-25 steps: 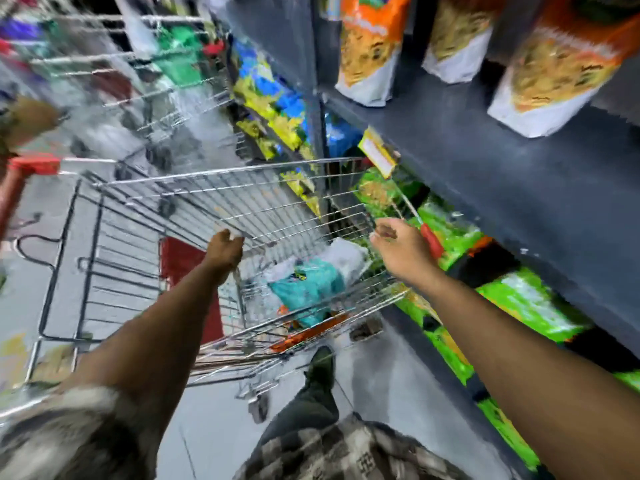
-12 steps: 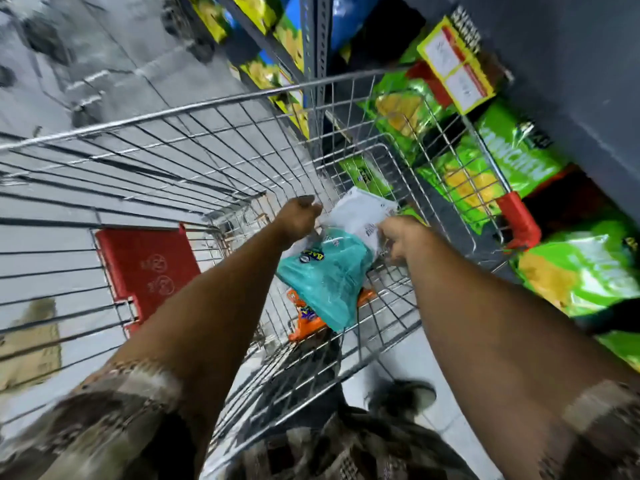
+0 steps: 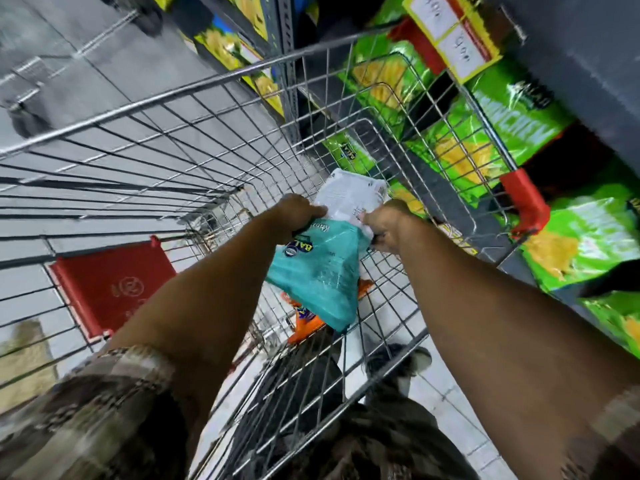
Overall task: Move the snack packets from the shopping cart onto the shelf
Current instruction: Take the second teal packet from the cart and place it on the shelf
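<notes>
Both my arms reach down into the wire shopping cart (image 3: 194, 95). A teal snack packet (image 3: 317, 275) lies in the cart's bottom. My left hand (image 3: 294, 216) grips its upper left edge. My right hand (image 3: 388, 225) is closed on its upper right edge, where a white packet (image 3: 349, 197) sits just behind the teal one. An orange packet (image 3: 304, 322) lies under the teal one, mostly hidden. The grey shelf (image 3: 588, 46) stands to the right of the cart.
Green snack packets (image 3: 512, 112) fill the lower shelf beside the cart, with a yellow price tag (image 3: 453, 36) above them. A red flap (image 3: 110, 285) hangs on the cart's left wall and a red corner guard (image 3: 526, 202) on its right rim. My shoe (image 3: 398, 362) shows below.
My view has dropped from the shelf down into the cart. Both hands went from the cart's rim to the packets and closed on the teal packet's top edge.
</notes>
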The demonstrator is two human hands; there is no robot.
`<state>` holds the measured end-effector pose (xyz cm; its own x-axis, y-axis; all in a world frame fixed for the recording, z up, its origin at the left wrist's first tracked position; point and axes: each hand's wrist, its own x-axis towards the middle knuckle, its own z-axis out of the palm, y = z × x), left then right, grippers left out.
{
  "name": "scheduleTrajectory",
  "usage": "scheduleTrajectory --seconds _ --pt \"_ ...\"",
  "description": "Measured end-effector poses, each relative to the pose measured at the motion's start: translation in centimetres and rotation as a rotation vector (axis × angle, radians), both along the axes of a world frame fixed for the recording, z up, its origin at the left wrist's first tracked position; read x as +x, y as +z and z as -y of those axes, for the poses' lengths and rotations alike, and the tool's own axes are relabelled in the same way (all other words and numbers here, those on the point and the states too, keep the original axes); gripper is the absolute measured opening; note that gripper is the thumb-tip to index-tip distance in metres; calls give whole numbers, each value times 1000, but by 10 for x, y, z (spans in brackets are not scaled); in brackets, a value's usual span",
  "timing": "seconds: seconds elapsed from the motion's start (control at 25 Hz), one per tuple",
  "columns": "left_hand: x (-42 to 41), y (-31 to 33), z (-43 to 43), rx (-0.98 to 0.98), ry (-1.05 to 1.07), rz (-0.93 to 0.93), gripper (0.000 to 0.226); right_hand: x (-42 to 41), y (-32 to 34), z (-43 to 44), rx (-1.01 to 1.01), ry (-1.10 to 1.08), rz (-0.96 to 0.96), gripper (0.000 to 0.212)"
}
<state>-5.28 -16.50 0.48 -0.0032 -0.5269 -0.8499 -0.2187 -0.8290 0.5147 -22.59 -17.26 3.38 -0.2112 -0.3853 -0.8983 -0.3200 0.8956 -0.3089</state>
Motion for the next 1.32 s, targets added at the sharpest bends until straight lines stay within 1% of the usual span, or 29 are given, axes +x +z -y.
scheduleTrajectory --seconds 0.04,0.08,0.12,0.16,0.24,0.32,0.36,0.4,0.48,0.52,0.6,0.64,0.68,0.76,0.84,0.88,0.92,0.96,1.0,1.04,1.08,1.12,1.16,1.2,1.24,1.32 --pt "8 7 2 48 34 -123 36 0 5 3 -23 20 -1 27" --pt "16 11 4 80 20 -217 47 0 11 5 -31 60 -1 21" --pt "22 19 6 92 -23 -274 51 -2 18 7 -26 117 0 18" --pt "28 26 8 78 -67 -305 49 -5 27 9 -20 167 -12 19" --pt "37 41 8 30 -70 -311 38 -13 41 14 -7 210 -33 30" --pt "41 63 7 0 -24 -305 24 -22 58 16 -12 190 2 34" --pt "43 72 5 -23 -21 -285 23 -25 64 15 -6 166 40 34" --pt "45 81 4 -64 -41 -248 25 -27 72 14 -6 142 75 35" --pt "45 99 -4 -182 -160 -174 33 -30 84 14 -40 122 106 34" --pt "41 110 -8 -245 -207 -203 40 -33 90 13 -70 112 112 32" --pt "33 130 -18 -309 -231 -350 55 -38 102 11 -85 70 162 23" --pt "28 139 -23 -358 -249 -370 56 -41 107 9 -86 64 184 18" --pt "22 145 -28 -433 -268 -335 51 -43 113 6 -87 76 200 16" --pt "16 153 -38 -649 -341 -202 40 -48 126 -1 -103 123 204 13" --pt "12 156 -50 -807 -338 -130 40 -56 137 -8 -156 145 207 16" --pt "7 159 -55 -875 -307 -103 39 -60 143 -13 -196 145 230 21" --pt "1 160 -58 -921 -277 -88 24 -65 148 -18 -254 128 274 28" --pt "-5 163 -57 -958 -216 -85 14 -70 149 -24 -304 79 334 35" --pt "-8 161 -54 -979 -119 -61 33 -73 148 -31 -344 2 410 36" --pt "-14 167 -53 -978 -38 -35 44 -73 151 -39 -402 -66 480 34" --pt "-19 170 -50 -975 28 5 45 -71 155 -45 -472 -94 526 28" --pt "-23 175 -46 -978 74 32 42 -68 156 -48 -566 -86 523 22" --pt "-27 181 -43 -979 122 62 39 -66 160 -51 -677 -74 531 21" --pt "-32 191 -41 -990 166 82 38 -65 166 -53 -772 -72 549 24" --pt "-37 201 -39 -1021 197 85 37 -65 171 -55 -858 -72 563 26" --pt "-51 229 -34 -1124 218 60 31 -72 182 -57 -1006 -71 520 22"
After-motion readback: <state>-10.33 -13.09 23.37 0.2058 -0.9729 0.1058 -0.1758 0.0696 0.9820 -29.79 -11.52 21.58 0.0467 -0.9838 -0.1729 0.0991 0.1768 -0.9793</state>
